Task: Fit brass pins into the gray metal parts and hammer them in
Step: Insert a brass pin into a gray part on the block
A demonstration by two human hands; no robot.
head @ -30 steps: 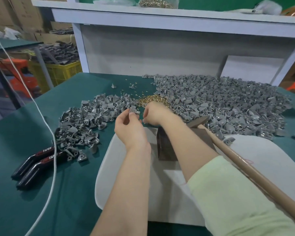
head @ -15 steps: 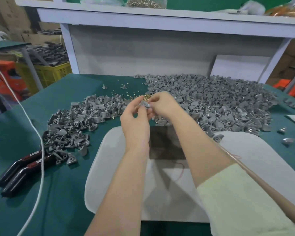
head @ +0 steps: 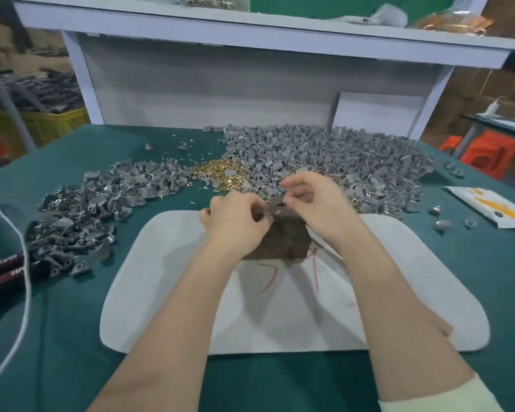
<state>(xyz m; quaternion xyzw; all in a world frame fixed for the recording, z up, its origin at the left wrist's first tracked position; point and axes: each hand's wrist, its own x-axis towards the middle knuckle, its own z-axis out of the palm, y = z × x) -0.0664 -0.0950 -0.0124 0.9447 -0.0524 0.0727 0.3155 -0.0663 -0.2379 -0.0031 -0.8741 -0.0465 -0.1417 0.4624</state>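
My left hand (head: pixel 235 217) pinches a small gray metal part (head: pixel 273 210) just above a dark block (head: pixel 283 242) on the white mat (head: pixel 399 292). My right hand (head: pixel 312 203) holds its fingertips at the same part; a brass pin between them is too small to make out. A heap of loose brass pins (head: pixel 220 172) lies just beyond my hands. One pile of gray parts (head: pixel 101 203) spreads to the left, and a far larger pile (head: pixel 339 156) to the right. The hammer is mostly hidden under my right forearm.
Black-and-red pliers (head: pixel 6 267) and a white cord (head: pixel 21 281) lie at the left edge. A white packet (head: pixel 488 208) and a few stray gray parts sit at the right. A white shelf frame (head: pixel 250 37) stands behind the green table (head: pixel 57 337).
My hands moved from the pin heap back toward me and now hold the gray part over the dark block. The view has shifted left, and the hammer handle is no longer visible.
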